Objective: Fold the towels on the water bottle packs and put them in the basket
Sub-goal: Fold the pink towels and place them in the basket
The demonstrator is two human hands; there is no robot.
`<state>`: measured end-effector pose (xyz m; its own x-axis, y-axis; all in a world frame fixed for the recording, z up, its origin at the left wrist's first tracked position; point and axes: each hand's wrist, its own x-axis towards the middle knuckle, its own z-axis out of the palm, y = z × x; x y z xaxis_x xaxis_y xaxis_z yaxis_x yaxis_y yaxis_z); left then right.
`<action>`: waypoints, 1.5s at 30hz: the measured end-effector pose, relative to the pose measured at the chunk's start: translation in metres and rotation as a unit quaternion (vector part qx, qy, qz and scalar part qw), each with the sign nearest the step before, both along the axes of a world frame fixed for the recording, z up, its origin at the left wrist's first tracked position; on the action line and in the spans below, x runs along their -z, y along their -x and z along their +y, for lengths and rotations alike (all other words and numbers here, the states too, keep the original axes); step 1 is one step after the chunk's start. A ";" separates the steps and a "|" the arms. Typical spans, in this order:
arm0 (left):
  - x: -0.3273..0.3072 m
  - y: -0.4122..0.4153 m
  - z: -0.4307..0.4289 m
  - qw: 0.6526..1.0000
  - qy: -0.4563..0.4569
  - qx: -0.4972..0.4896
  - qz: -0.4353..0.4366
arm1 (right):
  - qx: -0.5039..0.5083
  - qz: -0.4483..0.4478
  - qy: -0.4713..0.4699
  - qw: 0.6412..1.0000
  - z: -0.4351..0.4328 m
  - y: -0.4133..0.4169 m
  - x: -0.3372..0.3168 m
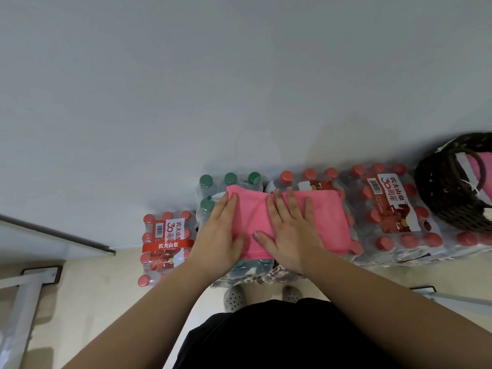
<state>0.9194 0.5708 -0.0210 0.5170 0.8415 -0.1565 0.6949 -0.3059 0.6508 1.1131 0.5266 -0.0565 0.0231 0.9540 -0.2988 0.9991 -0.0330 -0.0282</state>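
Hands are lying flat on the pink towel [319, 209]: we are pressing our left hand [221, 230] along its 9 o'clock edge and our right hand [290, 230], fingers straight and spread, on its middle. The pink towel is resting across the green-capped bottle pack [230, 182] and a red-capped bottle pack [308, 177]. At 3 o'clock, the dark wicker basket [447, 193] is holding another pink cloth [483, 162].

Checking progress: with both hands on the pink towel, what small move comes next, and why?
Probably fold the pink towel in half: it lies flat under the left hand and right hand, spanning two bottle packs, apart from the basket.
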 end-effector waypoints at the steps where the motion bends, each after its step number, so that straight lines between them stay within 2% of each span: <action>1: -0.004 -0.002 -0.001 1.000 0.001 -0.005 -0.010 | 0.001 0.022 -0.007 1.000 0.000 -0.003 0.000; 2: -0.008 -0.005 -0.002 1.000 0.002 -0.010 -0.017 | 0.004 0.059 -0.017 0.998 -0.001 -0.006 -0.001; 4: -0.020 -0.014 -0.004 0.999 0.007 -0.020 -0.034 | 0.031 0.188 -0.054 0.980 -0.002 -0.017 -0.004; 6: -0.033 -0.028 -0.007 0.998 0.010 -0.021 -0.051 | 0.087 0.319 -0.085 0.940 -0.006 -0.030 -0.006; 9: -0.047 -0.055 -0.011 0.998 0.005 -0.001 -0.067 | 0.188 0.426 -0.098 0.880 -0.016 -0.050 -0.013; 12: -0.053 -0.090 -0.017 0.997 -0.001 0.025 -0.074 | 0.254 0.498 -0.134 0.818 -0.025 -0.073 -0.024; 15: -0.051 -0.128 -0.025 0.997 -0.004 0.055 -0.055 | 0.287 0.527 -0.167 0.782 -0.033 -0.103 -0.021; 17: -0.043 -0.153 -0.031 0.997 -0.003 0.069 -0.037 | 0.299 0.564 -0.158 0.753 -0.037 -0.122 -0.014; 19: -0.034 -0.176 -0.037 0.997 0.004 0.072 -0.019 | 0.302 0.582 -0.133 0.743 -0.040 -0.137 -0.007; 23: -0.019 -0.207 -0.047 0.996 0.034 0.083 0.008 | 0.268 0.591 -0.095 0.755 -0.048 -0.154 -0.011; 25: -0.014 -0.212 -0.051 0.998 0.030 0.053 0.026 | 0.252 0.591 -0.081 0.762 -0.050 -0.159 -0.018; 30: -0.013 -0.204 -0.057 0.999 -0.028 0.007 0.026 | 0.185 0.550 -0.017 0.814 -0.047 -0.170 -0.023; 34: -0.011 -0.193 -0.060 0.978 -0.150 -0.030 0.145 | 0.154 0.537 -0.008 0.829 -0.044 -0.172 -0.026; 39: 0.007 -0.192 -0.054 0.959 -0.130 0.015 0.253 | 0.120 0.517 -0.020 0.848 -0.036 -0.173 -0.022; 42: 0.022 -0.192 -0.053 0.952 -0.100 0.022 0.290 | 0.110 0.430 -0.025 0.896 -0.035 -0.176 -0.023; 45: 0.032 -0.193 -0.054 0.948 -0.095 0.024 0.301 | 0.059 0.271 -0.105 0.955 -0.038 -0.173 -0.031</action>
